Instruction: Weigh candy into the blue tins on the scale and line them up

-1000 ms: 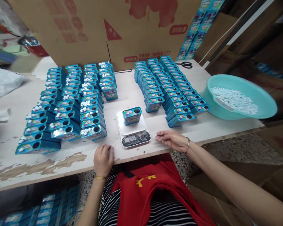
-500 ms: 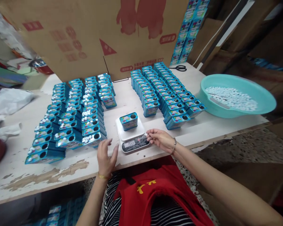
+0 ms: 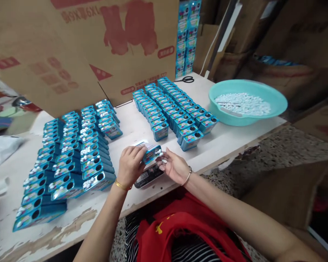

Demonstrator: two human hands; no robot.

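My left hand (image 3: 130, 164) grips a blue candy tin (image 3: 152, 154) from the left and tips it to the right above the kitchen scale (image 3: 149, 176). White candies (image 3: 164, 160) show at the tin's lowered end and at the fingers of my right hand (image 3: 177, 168), which is cupped palm up under it. The scale's dark panel faces me, and my left hand and the tin cover much of its white plate. Its reading is not legible.
Rows of blue tins with white candies on their lids (image 3: 94, 181) stand left; more tins (image 3: 190, 140) stand in rows right of the scale. A turquoise basin (image 3: 246, 120) of white candies sits at the right edge. Scissors (image 3: 188, 79) and a large carton (image 3: 79, 47) are behind.
The tin has been lifted off the scale by my left hand and tilted to the right. My right hand has turned palm up beneath its end, with candies at the fingers. The view has shifted right.
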